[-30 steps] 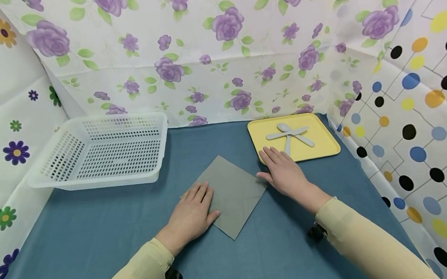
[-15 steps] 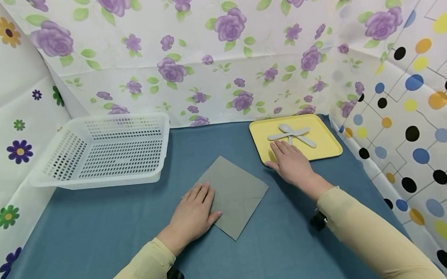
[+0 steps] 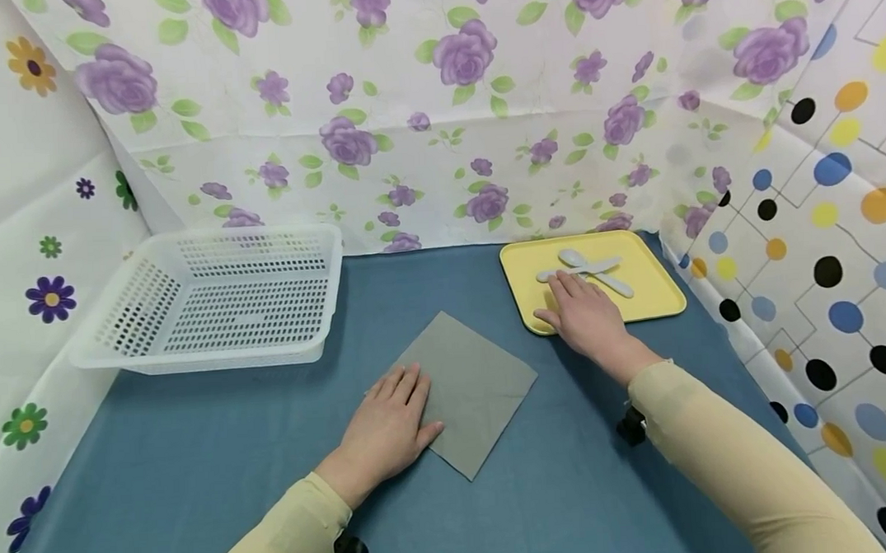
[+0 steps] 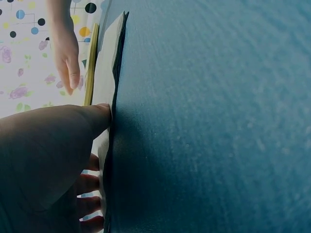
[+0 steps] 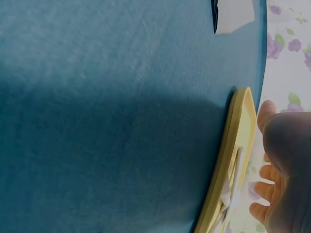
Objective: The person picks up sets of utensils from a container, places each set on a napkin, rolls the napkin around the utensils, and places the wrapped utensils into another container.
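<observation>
A grey folded napkin (image 3: 477, 386) lies on the blue cloth with a corner pointing away from me. My left hand (image 3: 386, 423) rests flat on its left side, fingers straight; in the left wrist view the thumb (image 4: 99, 119) touches the napkin's edge. On the yellow tray (image 3: 655, 300) at the back right lie a pale grey spoon (image 3: 574, 258) and a knife (image 3: 606, 264), crossed. My right hand (image 3: 586, 316) hovers over the tray's front left part with fingers extended and nothing in its grasp. It hides a third utensil beneath it.
A white perforated plastic basket (image 3: 248, 318) stands at the back left. Patterned cloth curtains (image 3: 408, 146) enclose the blue-covered table (image 3: 220, 451) at the back and both sides.
My right hand has moved right and farther over the yellow tray, covering the third utensil's handle. My left hand stays on the napkin. The head view has shifted slightly.
</observation>
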